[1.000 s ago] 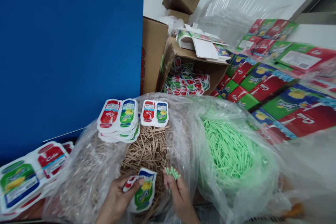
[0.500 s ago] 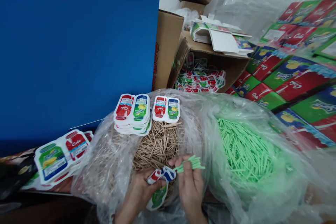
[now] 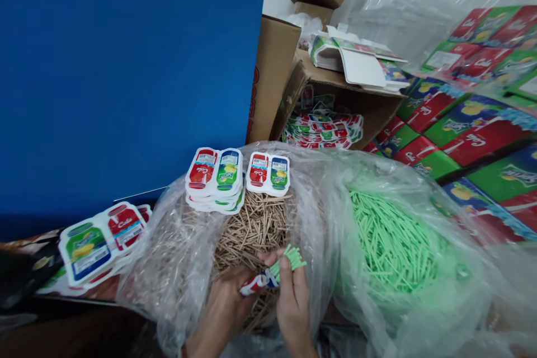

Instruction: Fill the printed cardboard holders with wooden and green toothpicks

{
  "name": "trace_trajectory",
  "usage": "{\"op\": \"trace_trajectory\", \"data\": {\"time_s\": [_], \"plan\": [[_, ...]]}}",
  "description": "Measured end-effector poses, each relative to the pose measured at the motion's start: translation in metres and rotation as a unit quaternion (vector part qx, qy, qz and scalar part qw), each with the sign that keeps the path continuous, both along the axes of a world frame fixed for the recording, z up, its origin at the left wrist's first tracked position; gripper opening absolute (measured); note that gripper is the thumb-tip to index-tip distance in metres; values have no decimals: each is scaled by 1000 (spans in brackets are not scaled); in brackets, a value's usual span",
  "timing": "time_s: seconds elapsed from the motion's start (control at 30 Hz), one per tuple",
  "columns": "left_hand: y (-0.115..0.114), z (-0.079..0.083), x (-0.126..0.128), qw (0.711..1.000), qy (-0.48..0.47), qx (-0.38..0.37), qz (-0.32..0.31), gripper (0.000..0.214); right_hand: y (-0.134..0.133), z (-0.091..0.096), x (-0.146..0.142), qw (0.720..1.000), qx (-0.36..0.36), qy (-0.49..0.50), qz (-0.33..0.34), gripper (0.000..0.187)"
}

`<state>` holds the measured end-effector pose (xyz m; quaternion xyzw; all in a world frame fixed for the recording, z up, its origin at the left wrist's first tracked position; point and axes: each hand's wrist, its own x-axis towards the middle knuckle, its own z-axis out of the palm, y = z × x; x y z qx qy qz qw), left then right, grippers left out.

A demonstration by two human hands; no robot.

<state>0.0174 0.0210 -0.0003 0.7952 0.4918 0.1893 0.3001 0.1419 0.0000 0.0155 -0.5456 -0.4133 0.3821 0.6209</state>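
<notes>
My left hand [image 3: 230, 296] is closed around a bent, printed red, white and blue packet [image 3: 253, 284], with part of it hidden behind the fingers. My right hand [image 3: 292, 299] pinches a bundle of short light-green sticks [image 3: 292, 257]. The sticks' lower ends meet the packet's blue end; whether they are inside it I cannot tell. Both hands are over an open clear plastic bag [image 3: 308, 224] full of brown sticks [image 3: 251, 226]. On that bag's far side lie a stack of double can-shaped packets [image 3: 215, 173] and a smaller packet pile [image 3: 268, 173], printed Cola and Sprite.
To the right, another plastic bag holds loose green sticks [image 3: 390, 240]. More printed packets [image 3: 103, 243] lie at the left. An open carton [image 3: 293, 86] full of packets stands behind, beside a blue panel [image 3: 126, 67]. Colourful printed boxes [image 3: 474, 128] are stacked at the right.
My right hand has brought the green sticks left, against the packet. The packet's lower green part, visible before, is now out of sight. The view has shifted slightly.
</notes>
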Motion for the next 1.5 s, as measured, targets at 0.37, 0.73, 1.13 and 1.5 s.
{"op": "trace_trajectory", "data": {"time_s": [0.37, 0.73, 1.13, 1.5], "plan": [[-2, -1, -2, 999, -5, -49, 17, 12, -3, -12, -4, 998, 14, 33, -51, 25], [-6, 0, -5, 998, 4, -18, -58, 19, 12, -7, 7, 972, -152, 178, -10, 21], [-8, -9, -6, 941, -209, -251, 81, 19, -6, -11, 2, 981, -1, 195, 4, 25], [-5, 4, -13, 943, -246, -215, 55, 16, -17, -3, 12, 989, -46, -40, 133, 26]]}}
